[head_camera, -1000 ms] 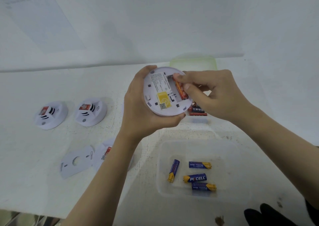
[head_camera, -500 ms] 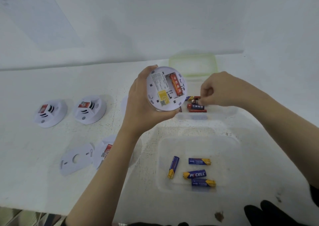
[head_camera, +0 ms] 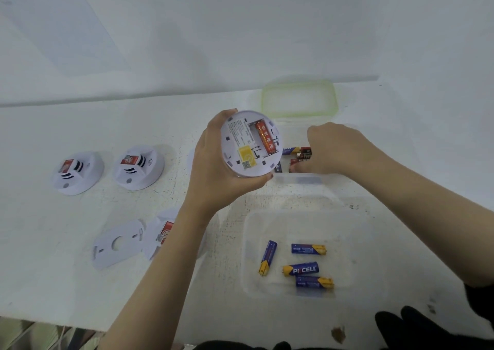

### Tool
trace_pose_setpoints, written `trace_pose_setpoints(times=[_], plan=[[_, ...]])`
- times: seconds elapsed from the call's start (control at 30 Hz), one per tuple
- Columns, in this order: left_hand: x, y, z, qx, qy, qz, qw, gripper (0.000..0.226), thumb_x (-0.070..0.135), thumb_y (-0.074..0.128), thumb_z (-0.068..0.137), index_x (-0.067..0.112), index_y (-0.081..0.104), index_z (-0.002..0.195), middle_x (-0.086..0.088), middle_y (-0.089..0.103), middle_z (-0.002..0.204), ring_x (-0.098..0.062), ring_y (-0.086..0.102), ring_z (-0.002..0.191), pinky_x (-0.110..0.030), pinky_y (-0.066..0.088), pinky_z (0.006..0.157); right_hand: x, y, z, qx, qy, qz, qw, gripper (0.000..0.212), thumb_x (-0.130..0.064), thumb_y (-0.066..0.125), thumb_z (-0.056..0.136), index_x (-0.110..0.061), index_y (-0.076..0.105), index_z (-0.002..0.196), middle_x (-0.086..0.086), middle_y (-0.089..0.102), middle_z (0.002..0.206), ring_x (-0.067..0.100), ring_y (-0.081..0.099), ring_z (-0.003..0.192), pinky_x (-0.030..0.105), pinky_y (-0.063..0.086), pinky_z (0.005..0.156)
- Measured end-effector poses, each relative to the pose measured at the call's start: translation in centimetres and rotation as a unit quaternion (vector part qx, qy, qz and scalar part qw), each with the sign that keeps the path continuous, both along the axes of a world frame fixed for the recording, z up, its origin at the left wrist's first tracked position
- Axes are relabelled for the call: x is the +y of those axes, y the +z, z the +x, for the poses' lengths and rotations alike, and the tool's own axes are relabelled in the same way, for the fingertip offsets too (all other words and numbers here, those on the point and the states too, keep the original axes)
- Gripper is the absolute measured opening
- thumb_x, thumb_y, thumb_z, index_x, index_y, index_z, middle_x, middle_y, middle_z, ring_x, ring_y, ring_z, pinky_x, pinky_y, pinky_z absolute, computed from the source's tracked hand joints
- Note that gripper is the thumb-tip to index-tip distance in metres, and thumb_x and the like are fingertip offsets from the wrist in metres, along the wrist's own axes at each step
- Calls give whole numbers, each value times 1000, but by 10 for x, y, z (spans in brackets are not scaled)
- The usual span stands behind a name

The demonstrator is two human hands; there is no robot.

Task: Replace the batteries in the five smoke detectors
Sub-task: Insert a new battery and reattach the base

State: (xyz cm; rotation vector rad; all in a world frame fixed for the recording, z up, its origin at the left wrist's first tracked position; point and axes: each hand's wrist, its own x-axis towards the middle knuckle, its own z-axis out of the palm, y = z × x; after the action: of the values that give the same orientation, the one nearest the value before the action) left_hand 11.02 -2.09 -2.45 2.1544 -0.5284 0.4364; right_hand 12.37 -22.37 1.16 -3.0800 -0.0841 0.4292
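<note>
left hand (head_camera: pixel 213 167): grips detector (head_camera: pixel 251 143) (one red battery (head_camera: pixel 265 139) seated)
right hand (head_camera: pixel 331 149): fingers curled in battery box (head_camera: pixel 299 180), grasp unclear

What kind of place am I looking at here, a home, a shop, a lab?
Probably a plain workbench set up for a battery-changing job rather than a home. A bare, scuffed white table against a white wall, smoke detectors laid out in a row, and clear tubs of sorted batteries suggest that.
</note>
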Motion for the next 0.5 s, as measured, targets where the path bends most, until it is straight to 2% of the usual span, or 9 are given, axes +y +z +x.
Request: trace_pose_setpoints(times=[0.1,0.23,0.3,0.37,0.43,0.5], plan=[[0,-1,-1,1,0,4,1000,94,48,82,55,30,32,133,25,43,124,-9,51,117,-42,49,98,2,1,1,-4,-12,-28,1000,47,-54,63,80,-13,43,70,-2,42,66,15,43,61,25,28,48],[2,-2,-2,3,3,8,1000,94,49,81,55,28,33,133,28,41,123,-1,48,116,-34,48,99,-3,3,2,22,-16,-28,999,47,-47,68,79,-13,39,64,0,44,67,20,48,67,27,34,55],[3,-3,-3,4,4,10,1000,94,51,81,55,28,33,133,29,40,123,3,47,115,-32,47,99,-8,5,1,26,-18,-14,999,42,-39,68,81,-12,41,64,1,46,64,17,47,59,25,32,49],[2,-4,-3,8,4,10,1000,95,51,80,55,24,35,134,29,40,123,0,48,115,-35,48,99,-13,6,3,43,-25,13,999,34,-28,62,85,-9,46,62,3,52,57,16,49,51,23,39,49],[2,-4,-4,10,1,10,1000,95,52,80,54,25,34,134,29,40,124,-3,48,116,-37,48,99,-19,5,6,56,-34,41,997,24,-19,56,88,-3,58,70,8,64,57,22,61,51,26,50,56],[1,-4,-4,9,-2,9,1000,94,52,79,55,29,31,132,29,39,124,-3,48,116,-38,48,99,-24,4,9,61,-43,73,995,21,-13,51,91,2,66,86,11,71,67,23,69,55,27,52,54]])
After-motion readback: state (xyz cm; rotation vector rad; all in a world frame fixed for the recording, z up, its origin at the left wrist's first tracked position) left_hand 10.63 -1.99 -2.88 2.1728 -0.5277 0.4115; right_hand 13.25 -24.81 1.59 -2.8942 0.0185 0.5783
